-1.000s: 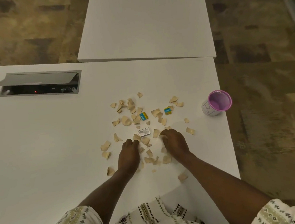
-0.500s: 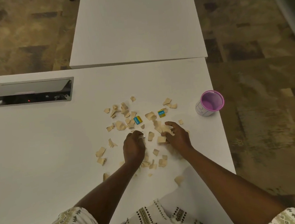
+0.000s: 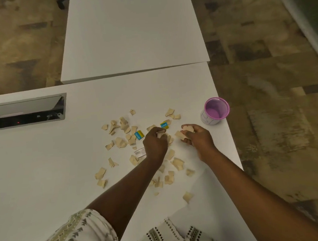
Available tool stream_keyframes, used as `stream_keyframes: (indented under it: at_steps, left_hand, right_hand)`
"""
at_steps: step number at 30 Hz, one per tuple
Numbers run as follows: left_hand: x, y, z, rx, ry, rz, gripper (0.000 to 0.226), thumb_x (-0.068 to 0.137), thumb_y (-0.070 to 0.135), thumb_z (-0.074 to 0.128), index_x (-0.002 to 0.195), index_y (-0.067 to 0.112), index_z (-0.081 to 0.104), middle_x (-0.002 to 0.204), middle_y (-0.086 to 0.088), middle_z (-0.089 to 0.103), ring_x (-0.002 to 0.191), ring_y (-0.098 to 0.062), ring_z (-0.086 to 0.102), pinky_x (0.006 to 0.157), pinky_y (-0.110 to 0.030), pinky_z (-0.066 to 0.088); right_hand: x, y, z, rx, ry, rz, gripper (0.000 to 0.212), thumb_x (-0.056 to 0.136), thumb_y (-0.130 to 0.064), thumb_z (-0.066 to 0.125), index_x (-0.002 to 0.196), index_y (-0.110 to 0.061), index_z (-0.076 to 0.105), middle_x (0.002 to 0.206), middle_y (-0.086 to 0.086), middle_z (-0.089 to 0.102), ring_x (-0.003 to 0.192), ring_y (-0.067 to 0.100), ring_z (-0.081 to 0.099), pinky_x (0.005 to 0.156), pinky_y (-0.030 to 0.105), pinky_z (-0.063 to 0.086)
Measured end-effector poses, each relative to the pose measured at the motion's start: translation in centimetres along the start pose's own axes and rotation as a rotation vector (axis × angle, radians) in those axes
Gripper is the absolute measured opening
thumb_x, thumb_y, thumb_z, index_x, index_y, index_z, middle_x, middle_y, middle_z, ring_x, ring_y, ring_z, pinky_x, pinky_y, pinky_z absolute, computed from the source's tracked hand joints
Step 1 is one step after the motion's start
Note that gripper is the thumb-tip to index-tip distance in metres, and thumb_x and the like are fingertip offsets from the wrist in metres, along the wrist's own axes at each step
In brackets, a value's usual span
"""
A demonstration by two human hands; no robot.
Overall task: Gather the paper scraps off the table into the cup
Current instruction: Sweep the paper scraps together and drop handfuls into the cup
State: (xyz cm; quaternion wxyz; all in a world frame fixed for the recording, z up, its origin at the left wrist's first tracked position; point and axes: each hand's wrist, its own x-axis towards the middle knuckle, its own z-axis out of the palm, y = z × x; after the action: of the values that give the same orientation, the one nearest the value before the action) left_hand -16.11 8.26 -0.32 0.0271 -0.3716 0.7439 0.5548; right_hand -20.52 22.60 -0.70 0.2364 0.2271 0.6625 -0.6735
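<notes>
tan paper scraps (image 3: 121,142) scattered, pink-rimmed cup (image 3: 215,110) upright — table's right edge

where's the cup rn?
Head view: the cup stands upright near the table's right edge, just beyond and right of the right hand, clear of the paper scraps.

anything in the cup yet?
The cup looks empty: only its purple inner wall and part of the bottom show, no scraps. The near rim hides the near part of the bottom. Both hands, the left and the right, hold scraps.
</notes>
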Motion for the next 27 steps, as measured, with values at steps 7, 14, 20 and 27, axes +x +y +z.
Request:
stream_keyframes:
  at_steps: [7,14,20,27]
  left_hand:
    - [0.6,7.0,5.4,-0.143,-0.105,0.027,0.022,0.082,0.003,0.063,0.092,0.020,0.073,0.098,-0.004,0.074,0.083,-0.030,0.072,0.078,-0.045,0.061]
    - [1.3,12.3,11.1,-0.072,-0.148,0.064,0.020,0.081,0.007,0.062,0.089,0.022,0.073,0.095,0.001,0.073,0.090,-0.024,0.069,0.083,-0.040,0.060]
    - [1.4,13.9,13.3,0.020,-0.237,0.000,0.019,0.091,0.018,0.064,0.107,0.010,0.070,0.109,-0.009,0.071,0.099,-0.026,0.067,0.089,-0.038,0.058]
    - [1.3,14.5,13.5,-0.028,-0.287,-0.073,0.041,0.101,0.043,0.047,0.076,0.014,0.062,0.091,-0.009,0.069,0.092,-0.029,0.069,0.093,-0.043,0.057]
  right_hand:
    - [3.0,-5.4,-4.8,-0.009,0.252,-0.135,0.018,0.091,-0.006,0.066,0.106,-0.016,0.069,0.109,0.007,0.069,0.095,0.022,0.070,0.076,0.030,0.060]
    - [5.5,-8.1,-8.6,-0.205,0.423,-0.081,0.020,0.084,-0.016,0.065,0.101,-0.024,0.068,0.108,0.005,0.071,0.095,0.025,0.070,0.083,0.043,0.061]
    - [5.6,-9.5,-9.1,-0.205,0.364,0.031,0.023,0.085,-0.013,0.054,0.100,-0.006,0.070,0.089,0.011,0.070,0.075,0.023,0.065,0.074,0.036,0.056]
    - [5.4,-10.1,-9.2,-0.202,0.354,0.085,0.024,0.092,-0.024,0.056,0.106,-0.009,0.068,0.094,0.009,0.066,0.077,0.020,0.063,0.077,0.033,0.058]
